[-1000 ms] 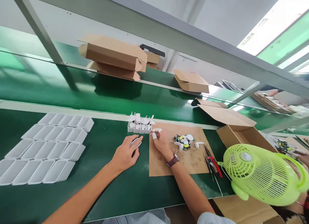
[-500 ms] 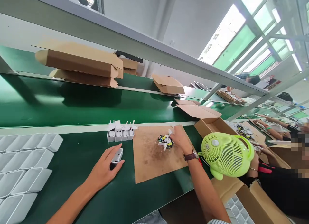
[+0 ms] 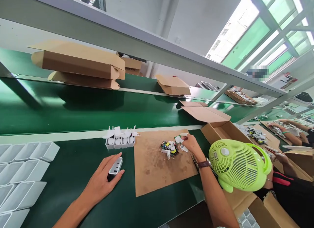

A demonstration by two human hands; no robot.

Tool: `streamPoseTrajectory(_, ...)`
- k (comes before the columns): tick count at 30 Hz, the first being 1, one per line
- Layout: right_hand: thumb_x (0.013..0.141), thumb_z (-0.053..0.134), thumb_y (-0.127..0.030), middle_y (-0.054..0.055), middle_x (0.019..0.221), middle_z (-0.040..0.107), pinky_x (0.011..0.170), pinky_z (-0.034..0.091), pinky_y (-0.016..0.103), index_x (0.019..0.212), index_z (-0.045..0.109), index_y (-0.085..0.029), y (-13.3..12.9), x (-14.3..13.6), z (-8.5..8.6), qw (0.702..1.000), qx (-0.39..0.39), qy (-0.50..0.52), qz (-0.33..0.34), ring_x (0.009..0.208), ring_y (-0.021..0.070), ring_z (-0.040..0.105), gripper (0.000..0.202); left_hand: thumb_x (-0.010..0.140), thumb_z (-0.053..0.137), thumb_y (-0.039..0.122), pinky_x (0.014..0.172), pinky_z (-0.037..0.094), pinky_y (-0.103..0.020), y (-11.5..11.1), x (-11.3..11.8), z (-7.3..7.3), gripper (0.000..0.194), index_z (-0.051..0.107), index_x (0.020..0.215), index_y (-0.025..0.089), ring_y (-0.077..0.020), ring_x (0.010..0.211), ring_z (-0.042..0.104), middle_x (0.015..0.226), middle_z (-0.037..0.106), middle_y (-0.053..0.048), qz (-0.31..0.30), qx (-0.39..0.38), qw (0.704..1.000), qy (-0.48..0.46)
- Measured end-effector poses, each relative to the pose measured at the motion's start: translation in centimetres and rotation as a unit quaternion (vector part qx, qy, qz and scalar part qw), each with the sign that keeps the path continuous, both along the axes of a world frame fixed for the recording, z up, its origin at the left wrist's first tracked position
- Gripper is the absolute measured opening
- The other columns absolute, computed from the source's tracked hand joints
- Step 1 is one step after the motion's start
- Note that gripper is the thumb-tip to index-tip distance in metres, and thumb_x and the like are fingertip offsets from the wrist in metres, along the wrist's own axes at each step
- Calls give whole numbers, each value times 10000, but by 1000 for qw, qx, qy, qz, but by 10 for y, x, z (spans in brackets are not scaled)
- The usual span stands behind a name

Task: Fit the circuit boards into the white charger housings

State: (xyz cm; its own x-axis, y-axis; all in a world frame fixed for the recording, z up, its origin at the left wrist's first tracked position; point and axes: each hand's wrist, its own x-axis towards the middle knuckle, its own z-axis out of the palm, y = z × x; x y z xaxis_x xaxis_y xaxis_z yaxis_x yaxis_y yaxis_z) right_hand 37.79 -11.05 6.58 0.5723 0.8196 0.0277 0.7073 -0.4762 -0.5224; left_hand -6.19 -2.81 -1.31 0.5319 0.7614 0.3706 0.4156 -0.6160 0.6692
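Note:
My left hand lies on the green bench, thumb and fingers curled around a white charger housing with dark port slots in its top face. At the pile of small circuit boards, my right hand has its fingers closed on a circuit board with white and green parts; its fingertips are partly hidden. The pile lies on a brown cardboard sheet, with a white plug piece at its near edge. Left of the sheet stands a row of white housings, white plug parts lying across their tops.
Rows of empty white housings stand at the left. A lime-green fan sits close beside my right forearm, an open carton behind it. A shelf bar crosses above. Co-workers' hands are at the right.
My right hand has moved slightly right and nearer, and a white and green board now shows at its fingers. The left hand stays around the charger housing. The view has shifted a little.

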Motion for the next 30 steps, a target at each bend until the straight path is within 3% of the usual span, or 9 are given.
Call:
streamPoseTrajectory(8, 712, 677, -269, 23, 692, 716, 639, 519, 299, 709, 720, -182, 5, -12, 9, 1000, -1, 25, 11, 705, 236, 672, 97, 1002, 583, 449, 818, 629, -270, 1, -2, 0, 488, 529, 1472, 330, -232, 1145, 706, 1315, 681, -61, -16, 22, 1000, 0)
streamPoseTrajectory(12, 792, 637, -230, 85, 968, 777, 760, 552, 339, 952, 768, -185, 4, -32, 30, 999, 25, 9, 20, 882, 263, 709, 212, 1005, 582, 438, 861, 628, -282, -1, -2, -1, 482, 529, 1472, 333, -226, 1149, 704, 1303, 682, -59, -10, 37, 999, -3)
streamPoseTrajectory(15, 864, 638, -214, 59, 1068, 755, 808, 555, 323, 1089, 753, -232, 4, -72, 36, 987, 39, 23, 154, 916, 219, 702, 253, 997, 594, 460, 861, 631, -293, -1, -1, -4, 498, 529, 1472, 326, -232, 1148, 706, 1303, 684, -62, -3, 41, 999, -5)
streamPoseTrajectory(18, 906, 632, -140, 78, 1126, 719, 886, 542, 347, 1094, 724, -208, 6, -123, 27, 953, 21, -45, 297, 1008, 223, 675, 221, 971, 625, 492, 804, 638, -294, 0, -2, -10, 533, 534, 1465, 317, -251, 1148, 709, 1305, 690, -69, 5, 34, 999, -2)
streamPoseTrajectory(20, 907, 645, -111, 119, 1146, 694, 906, 532, 383, 1049, 706, -172, 8, -151, 17, 930, -16, -132, 342, 1062, 260, 646, 166, 946, 651, 511, 796, 640, -303, -1, -4, -13, 559, 538, 1458, 317, -265, 1153, 708, 1307, 694, -68, 6, 25, 1000, 1)
streamPoseTrajectory(22, 886, 742, -211, 137, 1127, 679, 909, 529, 413, 1014, 693, -159, 10, -166, 9, 906, -52, -171, 384, 1061, 291, 631, 148, 935, 649, 530, 856, 638, -338, -2, -6, -15, 570, 539, 1452, 315, -283, 1181, 696, 1321, 689, -72, 8, 8, 1000, -3)
streamPoseTrajectory(24, 840, 825, -379, 124, 1126, 677, 930, 527, 426, 1058, 692, -179, 12, -167, 6, 895, -56, -155, 414, 1062, 303, 630, 324, 940, 620, 550, 944, 621, -390, -3, -7, -16, 578, 527, 1458, 310, -304, 1237, 668, 1356, 670, -83, 15, -27, 1000, -1)
streamPoseTrajectory(26, 840, 822, -461, 96, 1161, 684, 976, 521, 421, 1158, 688, -227, 17, -152, 5, 909, -29, -113, 400, 1099, 294, 633, 417, 929, 606, 588, 947, 625, -422, -2, -8, -16, 621, 507, 1474, 309, -324, 1263, 656, 1373, 659, -91, 20, -75, 997, 23)
streamPoseTrajectory(30, 910, 754, -339, 61, 1231, 686, 1064, 502, 400, 1243, 686, -260, 42, -88, 8, 973, 7, -64, 221, 1177, 256, 628, 349, 855, 627, 672, 810, 665, -437, 6, -11, -23, 773, 480, 1509, 287, -369, 1235, 678, 1357, 678, -110, 29, -152, 984, 85)
